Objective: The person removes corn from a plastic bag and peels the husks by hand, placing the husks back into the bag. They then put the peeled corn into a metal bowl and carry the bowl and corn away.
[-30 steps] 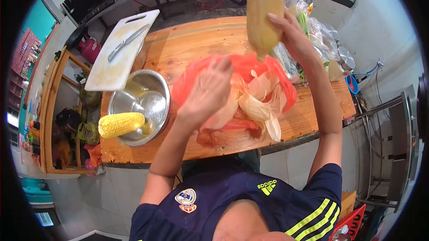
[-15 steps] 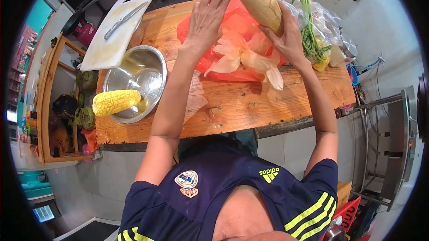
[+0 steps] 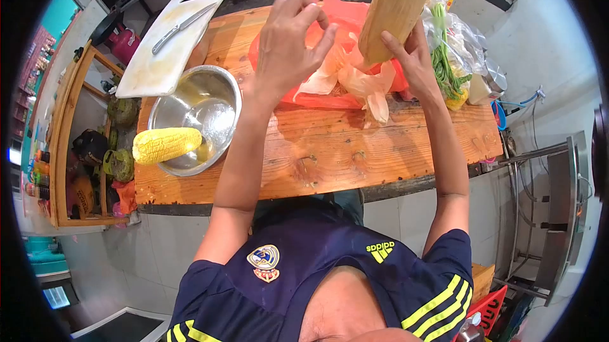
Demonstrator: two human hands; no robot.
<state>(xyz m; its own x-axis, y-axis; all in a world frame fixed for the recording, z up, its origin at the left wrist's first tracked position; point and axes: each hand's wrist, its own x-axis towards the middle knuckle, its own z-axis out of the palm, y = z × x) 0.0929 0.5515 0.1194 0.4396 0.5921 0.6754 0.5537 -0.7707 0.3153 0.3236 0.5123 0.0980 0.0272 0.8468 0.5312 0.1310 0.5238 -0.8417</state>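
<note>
My right hand [image 3: 412, 57] grips an unpeeled corn cob [image 3: 394, 9] in its pale, dry husk, held up over the right of the table. To its left, my left hand [image 3: 293, 44] hovers with bent fingers, the thumb apart from them and nothing held. Beneath both hands lies a red plastic bag [image 3: 339, 9] with loose pale husk leaves [image 3: 368, 82] on it. A peeled yellow corn cob [image 3: 166, 145] rests across the rim of a steel bowl [image 3: 223, 88] at the left.
A white cutting board [image 3: 143, 66] with a knife [image 3: 181, 28] on it overhangs the left side of the wooden table [image 3: 317, 152]. Clear bags with green stalks [image 3: 444, 57] sit at the right end. A wooden shelf [image 3: 62, 152] stands at the left.
The husked cob has been raised and turned more upright in my right hand. My left hand has drawn slightly back toward me, its fingers curling. Some husk leaves have shifted.
</note>
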